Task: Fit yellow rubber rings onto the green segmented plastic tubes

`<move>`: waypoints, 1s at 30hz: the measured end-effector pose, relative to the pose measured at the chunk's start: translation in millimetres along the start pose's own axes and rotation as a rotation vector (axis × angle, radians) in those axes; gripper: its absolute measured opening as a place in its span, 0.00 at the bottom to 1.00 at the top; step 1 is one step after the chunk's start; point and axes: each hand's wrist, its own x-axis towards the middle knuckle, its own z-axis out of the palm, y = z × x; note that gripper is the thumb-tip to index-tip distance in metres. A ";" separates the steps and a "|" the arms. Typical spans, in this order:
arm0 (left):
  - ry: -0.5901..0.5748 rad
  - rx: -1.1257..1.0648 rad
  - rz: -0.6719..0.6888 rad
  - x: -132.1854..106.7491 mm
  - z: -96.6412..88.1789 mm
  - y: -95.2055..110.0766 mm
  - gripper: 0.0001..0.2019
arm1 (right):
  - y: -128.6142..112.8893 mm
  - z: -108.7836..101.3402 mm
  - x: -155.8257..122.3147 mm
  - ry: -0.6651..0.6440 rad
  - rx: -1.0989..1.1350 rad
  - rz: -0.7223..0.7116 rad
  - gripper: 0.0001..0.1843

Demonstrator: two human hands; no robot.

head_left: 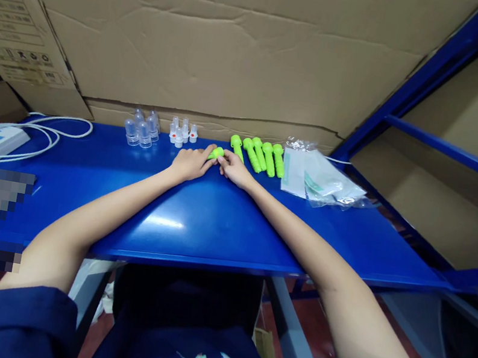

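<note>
My left hand [191, 163] is closed around a bright green plastic piece with a rounded head [216, 153], above the middle of the blue table. From the other side, the fingertips of my right hand [235, 169] pinch the same piece, and the fingers hide most of it. Just right of my hands lies a row of several green handle-shaped pieces [257, 155] with round heads. To the left of my hands stand several small white nozzle-like parts with clear tips [181, 133]. Further left are several clear plastic domed cups [141, 130].
Clear plastic bags with printed paper [321, 177] lie at the table's right. A white power strip with cables [2, 140] sits on the left of the blue table [213, 223]. A cardboard wall [224, 48] stands behind, with a blue metal frame [446, 146] at right.
</note>
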 end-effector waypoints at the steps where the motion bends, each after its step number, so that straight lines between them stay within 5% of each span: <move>1: 0.001 0.005 0.002 0.0 0.0 0.0 0.30 | 0.3 0.2 0.2 0.002 -0.005 0.004 0.11; 30: -0.017 0.030 0.009 0.1 -1.0 1.1 0.30 | 4.5 3.5 2.3 0.022 0.026 0.025 0.09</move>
